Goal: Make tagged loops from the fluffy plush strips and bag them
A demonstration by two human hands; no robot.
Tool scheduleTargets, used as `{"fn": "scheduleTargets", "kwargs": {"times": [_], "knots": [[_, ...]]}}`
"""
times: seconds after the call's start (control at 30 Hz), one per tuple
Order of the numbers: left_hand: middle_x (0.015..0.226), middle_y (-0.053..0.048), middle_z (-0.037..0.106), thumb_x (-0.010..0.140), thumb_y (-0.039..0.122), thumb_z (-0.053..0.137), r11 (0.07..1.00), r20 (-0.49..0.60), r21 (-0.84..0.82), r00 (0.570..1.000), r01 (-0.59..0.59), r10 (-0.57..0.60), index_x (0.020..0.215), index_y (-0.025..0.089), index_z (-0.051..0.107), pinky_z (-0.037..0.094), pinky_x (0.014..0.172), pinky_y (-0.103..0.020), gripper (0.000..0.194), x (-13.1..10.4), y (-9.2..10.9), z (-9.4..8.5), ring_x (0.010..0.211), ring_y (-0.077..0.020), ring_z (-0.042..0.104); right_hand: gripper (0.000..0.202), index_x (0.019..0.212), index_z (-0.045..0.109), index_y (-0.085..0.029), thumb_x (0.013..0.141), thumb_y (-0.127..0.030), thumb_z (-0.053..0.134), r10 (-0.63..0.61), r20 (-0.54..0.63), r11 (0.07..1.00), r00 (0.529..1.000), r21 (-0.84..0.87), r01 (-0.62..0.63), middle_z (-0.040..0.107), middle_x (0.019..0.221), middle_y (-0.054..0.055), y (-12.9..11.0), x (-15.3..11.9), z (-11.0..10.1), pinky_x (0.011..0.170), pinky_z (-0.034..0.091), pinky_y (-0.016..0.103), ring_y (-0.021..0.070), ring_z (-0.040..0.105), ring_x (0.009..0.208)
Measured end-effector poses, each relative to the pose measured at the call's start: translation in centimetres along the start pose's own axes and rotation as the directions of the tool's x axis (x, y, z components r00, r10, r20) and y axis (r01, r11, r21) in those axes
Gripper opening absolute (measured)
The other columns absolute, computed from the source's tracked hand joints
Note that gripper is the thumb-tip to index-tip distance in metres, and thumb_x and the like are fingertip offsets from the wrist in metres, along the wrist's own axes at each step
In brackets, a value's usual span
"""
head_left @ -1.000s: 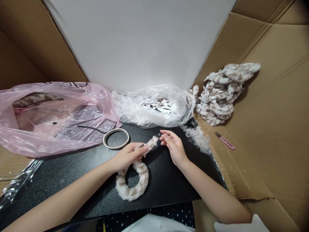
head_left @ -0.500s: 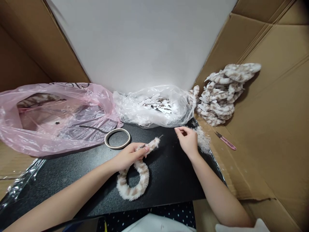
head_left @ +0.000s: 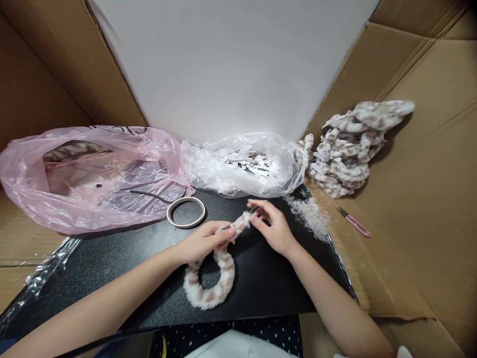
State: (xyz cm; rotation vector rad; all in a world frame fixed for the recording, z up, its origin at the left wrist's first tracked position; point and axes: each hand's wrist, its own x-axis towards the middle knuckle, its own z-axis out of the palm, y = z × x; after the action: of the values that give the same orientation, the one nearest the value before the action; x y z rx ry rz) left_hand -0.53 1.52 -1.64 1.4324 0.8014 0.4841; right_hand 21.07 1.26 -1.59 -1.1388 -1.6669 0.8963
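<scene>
A white-and-brown fluffy fabric strip (head_left: pixel 208 298) was held in the left hand (head_left: pixel 210 239), pinched closely between thumb and fingers near its upper end. Below that hand, the strip was curved into a ring and laid on the speckled black tabletop (head_left: pixel 276 278). The frayed upper end was pointed toward the right hand (head_left: pixel 274 227), whose fingers were bent and slightly spread beside it; whether anything was gripped there, or the end was touched, could not be told.

A flat cream-coloured ring with a dark inner side (head_left: pixel 186 226) was placed just beyond the left hand, near a thin dark cord (head_left: pixel 152 195) that was stretched across the front of a translucent pink plastic bag (head_left: pixel 26 194). Beside that bag, small white flat pieces (head_left: pixel 257 169) were contained in a clear plastic bag (head_left: pixel 212 181). To the right, more white-and-brown fluffy strips (head_left: pixel 346 154) were heaped against brown cardboard (head_left: pixel 428 209). Loose pale fluff (head_left: pixel 313 218) was scattered at the table's right edge, and pink-handled thread snips (head_left: pixel 356 224) were laid on the cardboard nearby.
</scene>
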Motion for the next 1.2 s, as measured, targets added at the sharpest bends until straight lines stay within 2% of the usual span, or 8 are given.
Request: {"fn": "scheduleTargets", "kwargs": {"times": [0.1, 0.27, 0.4, 0.5, 0.63, 0.8, 1.03, 1.2], "knots": [[0.067, 0.002, 0.047, 0.086, 0.055, 0.052, 0.991, -0.057, -0.13, 0.998, 0.011, -0.018, 0.081, 0.014, 0.058, 0.028, 0.052, -0.02, 0.042, 0.1, -0.1, 0.3, 0.058, -0.0094, 0.038, 0.013, 0.081, 0.063, -0.019, 0.082, -0.031, 0.058, 0.147, 0.113, 0.959, 0.983, 0.227, -0.17, 0.06, 0.07, 0.0, 0.3, -0.1, 1.2, 0.06, 0.048, 0.027, 0.0128, 0.056, 0.061], [0.066, 0.0, 0.055, 0.088, 0.055, 0.049, 0.986, -0.221, -0.155, 0.975, -0.053, 0.018, 0.101, 0.013, 0.064, 0.021, 0.041, -0.019, 0.047, 0.2, 0.2, 0.2, 0.044, -0.0057, 0.029, 0.025, 0.094, 0.063, -0.019, 0.075, -0.034, 0.064, 0.272, -0.107, 0.922, 0.956, 0.313, -0.227, 0.06, 0.08, 0.001, 1.2, 0.4, 0.4, 0.064, 0.05, 0.027, 0.0125, 0.056, 0.068], [0.119, -0.011, 0.06, 0.091, 0.05, 0.046, 0.984, -0.348, -0.135, 0.935, -0.119, 0.065, 0.125, 0.022, 0.056, 0.031, 0.04, -0.021, 0.046, 0.0, 0.8, -0.1, 0.041, -0.0026, 0.039, 0.034, 0.107, 0.06, -0.019, 0.076, -0.034, 0.063, 0.287, -0.052, 0.924, 0.956, 0.278, -0.263, 0.063, 0.094, 0.004, 1.3, 0.4, 0.5, 0.066, 0.05, 0.028, 0.0123, 0.058, 0.07], [0.107, -0.008, 0.063, 0.091, 0.05, 0.046, 0.968, -0.371, -0.185, 0.924, -0.172, 0.093, 0.12, 0.021, 0.058, 0.032, 0.039, -0.02, 0.043, 0.1, 0.9, -0.3, 0.04, -0.0026, 0.04, 0.031, 0.107, 0.061, -0.02, 0.077, -0.025, 0.062, 0.145, -0.045, 0.988, 0.988, 0.064, -0.142, 0.063, 0.102, 0.006, 0.7, -0.2, 1.3, 0.07, 0.05, 0.03, 0.0153, 0.059, 0.079], [0.063, 0.005, 0.048, 0.088, 0.062, 0.042, 0.887, -0.248, -0.442, 0.969, -0.133, 0.022, 0.106, 0.019, 0.056, 0.018, 0.036, -0.016, 0.049, 0.2, 0.8, -0.5, 0.036, -0.002, 0.02, 0.025, 0.106, 0.064, -0.021, 0.081, -0.017, 0.059, -0.157, -0.057, 0.974, 0.986, -0.176, 0.144, 0.062, 0.106, 0.007, -0.3, -0.9, 1.9, 0.086, 0.047, 0.036, 0.0207, 0.058, 0.099], [0.063, 0.006, 0.045, 0.086, 0.073, 0.029, 0.855, 0.033, -0.507, 0.994, 0.108, -0.106, 0.123, 0.024, 0.042, 0.014, 0.037, -0.016, 0.062, 0.1, 0.7, 0.3, 0.037, -0.0037, 0.017, 0.027, 0.116, 0.063, -0.023, 0.089, -0.022, 0.056, -0.271, 0.009, 0.957, 0.963, -0.109, 0.27, 0.064, 0.108, 0.007, -0.8, -1.2, 2.7, 0.087, 0.046, 0.036, 0.02, 0.058, 0.101], [0.062, 0.008, 0.038, 0.085, 0.074, 0.03, 0.853, 0.133, -0.485, 0.98, 0.194, -0.147, 0.127, 0.023, 0.034, 0.015, 0.04, -0.016, 0.066, 0.1, 0.4, 1.2, 0.042, -0.005, 0.017, 0.01, 0.087, 0.072, -0.022, 0.087, -0.023, 0.062, -0.252, -0.027, 0.967, 0.967, 0.037, 0.253, 0.071, 0.081, 0.004, -0.2, -1.1, 4.0, 0.074, 0.048, 0.032, 0.0174, 0.062, 0.08], [0.059, 0.01, 0.03, 0.082, 0.076, 0.034, 0.846, 0.082, -0.497, 0.981, 0.194, -0.176, 0.124, 0.023, 0.037, 0.015, 0.04, -0.014, 0.067, 0.2, 0.1, 1.2, 0.044, -0.0053, 0.015, 0.01, 0.08, 0.072, -0.021, 0.084, -0.024, 0.064, -0.155, -0.033, 0.983, 0.987, 0.095, 0.157, 0.07, 0.078, 0.004, 0.3, -1.1, 4.4, 0.066, 0.048, 0.029, 0.0169, 0.062, 0.076]]}}
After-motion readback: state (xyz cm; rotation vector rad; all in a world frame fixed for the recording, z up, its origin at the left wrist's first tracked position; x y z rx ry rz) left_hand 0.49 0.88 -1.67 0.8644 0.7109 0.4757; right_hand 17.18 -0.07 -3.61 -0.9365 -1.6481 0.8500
